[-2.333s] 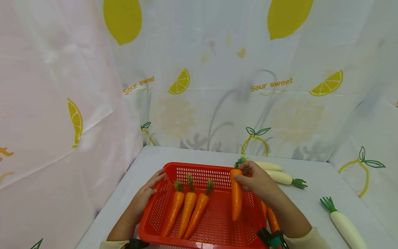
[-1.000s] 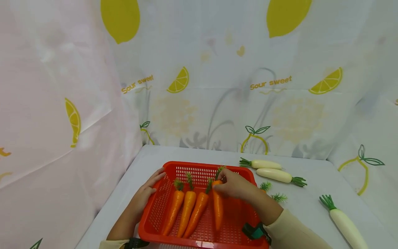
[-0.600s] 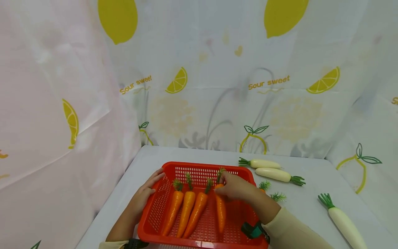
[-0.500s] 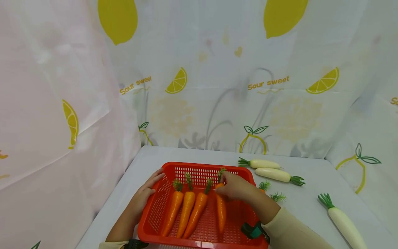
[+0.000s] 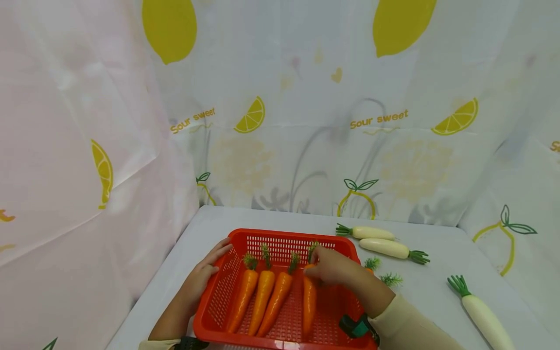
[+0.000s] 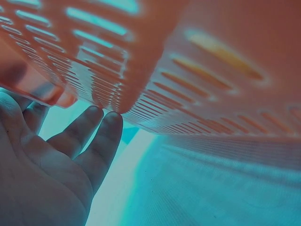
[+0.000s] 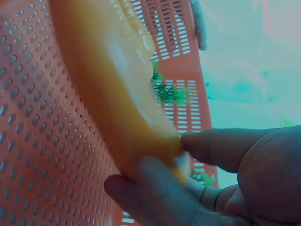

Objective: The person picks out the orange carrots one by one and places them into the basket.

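A red slotted basket (image 5: 280,234) stands on the white table. Three orange carrots (image 5: 264,301) lie side by side in its left half. My right hand (image 5: 327,267) pinches the thick top end of a fourth carrot (image 5: 309,307), which lies just right of those three. In the right wrist view my thumb and fingers (image 7: 155,188) wrap that carrot (image 7: 106,94) over the basket floor (image 7: 28,122). My left hand (image 5: 203,275) rests against the basket's left wall, fingers (image 6: 101,141) straight along the outside of the basket (image 6: 197,70).
Two white radishes (image 5: 372,232) (image 5: 391,248) lie behind the basket's right side, and a third radish (image 5: 483,313) at the far right. Green carrot tops (image 5: 391,278) poke out beside my right forearm. Lemon-print curtains close the table's back and sides.
My right hand carried the fourth carrot from the basket's right side leftward and lowered it beside the three others. The left hand stayed on the basket.
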The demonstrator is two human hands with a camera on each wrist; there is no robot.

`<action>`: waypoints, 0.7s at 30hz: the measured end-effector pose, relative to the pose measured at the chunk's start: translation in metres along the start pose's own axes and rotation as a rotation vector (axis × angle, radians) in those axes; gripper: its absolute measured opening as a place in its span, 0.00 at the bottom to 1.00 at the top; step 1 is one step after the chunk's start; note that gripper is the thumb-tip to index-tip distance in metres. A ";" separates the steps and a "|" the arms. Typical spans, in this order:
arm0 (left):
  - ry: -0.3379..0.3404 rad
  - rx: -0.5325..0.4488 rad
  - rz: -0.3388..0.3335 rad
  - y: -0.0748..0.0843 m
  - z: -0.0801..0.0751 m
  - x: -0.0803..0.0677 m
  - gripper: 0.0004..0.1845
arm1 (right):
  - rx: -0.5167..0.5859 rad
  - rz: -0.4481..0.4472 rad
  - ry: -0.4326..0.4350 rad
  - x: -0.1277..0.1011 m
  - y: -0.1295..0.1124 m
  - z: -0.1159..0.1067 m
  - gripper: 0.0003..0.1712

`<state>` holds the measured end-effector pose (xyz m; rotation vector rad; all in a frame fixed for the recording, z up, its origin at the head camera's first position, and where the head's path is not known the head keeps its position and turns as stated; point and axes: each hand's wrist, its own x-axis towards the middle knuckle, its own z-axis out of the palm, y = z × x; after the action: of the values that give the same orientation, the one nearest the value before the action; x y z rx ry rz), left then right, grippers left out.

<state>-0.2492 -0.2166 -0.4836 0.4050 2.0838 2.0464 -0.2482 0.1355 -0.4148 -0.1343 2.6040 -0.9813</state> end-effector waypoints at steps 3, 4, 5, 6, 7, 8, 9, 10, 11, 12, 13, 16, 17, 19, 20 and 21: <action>0.010 -0.003 -0.014 0.000 0.000 0.000 0.35 | 0.049 0.007 -0.021 -0.001 0.002 0.001 0.12; 0.011 -0.001 -0.016 0.000 0.000 -0.001 0.35 | 0.065 0.012 -0.030 -0.001 0.002 0.001 0.12; 0.012 -0.002 -0.016 0.000 0.000 -0.001 0.35 | 0.077 0.016 -0.036 -0.002 0.003 0.002 0.11; 0.013 -0.001 -0.018 0.000 0.000 -0.001 0.35 | 0.079 0.016 -0.039 -0.002 0.003 0.002 0.11; 0.016 -0.001 -0.017 0.000 0.000 -0.001 0.35 | 0.083 0.015 -0.041 -0.002 0.003 0.002 0.11; 0.013 0.001 -0.014 0.000 0.000 -0.001 0.35 | 0.087 0.014 -0.042 -0.002 0.003 0.002 0.11; 0.012 0.002 -0.011 0.001 0.000 -0.001 0.35 | 0.087 0.013 -0.043 -0.002 0.003 0.003 0.10; 0.010 0.001 -0.009 0.001 0.000 -0.001 0.35 | 0.091 0.012 -0.044 -0.003 0.002 0.003 0.10; 0.008 0.001 -0.005 0.001 0.000 -0.001 0.35 | 0.093 0.011 -0.046 -0.003 0.002 0.002 0.11; 0.005 0.002 -0.005 0.001 0.000 -0.001 0.34 | 0.094 0.009 -0.047 -0.003 0.002 0.002 0.11; 0.004 0.005 -0.004 0.001 0.001 -0.001 0.35 | 0.095 0.008 -0.049 -0.003 0.002 0.002 0.11; 0.001 0.013 -0.003 0.002 0.001 -0.002 0.35 | 0.087 0.010 -0.055 -0.004 0.001 0.001 0.11; 0.001 0.014 -0.003 0.002 0.001 -0.002 0.35 | 0.084 0.010 -0.057 -0.004 0.001 0.000 0.11; 0.005 0.014 -0.004 0.003 0.002 -0.002 0.35 | 0.082 0.010 -0.059 -0.005 0.000 0.000 0.11; 0.005 0.013 -0.004 0.003 0.002 -0.002 0.35 | 0.080 0.011 -0.059 -0.005 0.000 -0.001 0.11; 0.008 0.012 -0.004 0.003 0.002 -0.002 0.35 | 0.085 0.011 -0.062 -0.006 -0.001 -0.001 0.11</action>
<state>-0.2463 -0.2154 -0.4805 0.3957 2.1001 2.0379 -0.2432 0.1366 -0.4119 -0.1261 2.5003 -1.0643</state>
